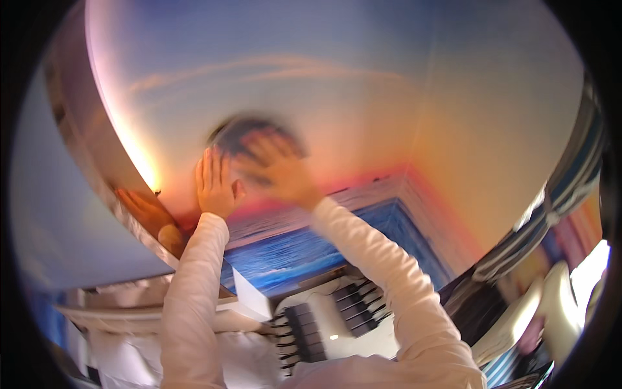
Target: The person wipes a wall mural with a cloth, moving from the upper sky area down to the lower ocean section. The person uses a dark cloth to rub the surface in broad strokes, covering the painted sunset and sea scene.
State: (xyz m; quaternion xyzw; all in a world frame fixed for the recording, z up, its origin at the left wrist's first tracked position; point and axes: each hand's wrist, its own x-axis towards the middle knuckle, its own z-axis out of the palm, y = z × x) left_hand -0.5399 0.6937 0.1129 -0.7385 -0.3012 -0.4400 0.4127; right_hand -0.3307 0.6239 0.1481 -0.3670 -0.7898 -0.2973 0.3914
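Both arms, in light long sleeves, reach up across a wall mural of a sunset sky over blue sea. My left hand lies flat against the painted wall, fingers apart and pointing up. Just right of it, my right hand is blurred, its fingers spread over a dark round patch, a shadow or an object; which one is unclear. No held thing is visible in either hand. Whether the right palm touches the wall cannot be told.
A lit strip and a shiny mirror-like panel run along the left. Below are a white table with two rows of black devices with cables, and white bedding. Gathered curtains and pale chairs stand at right.
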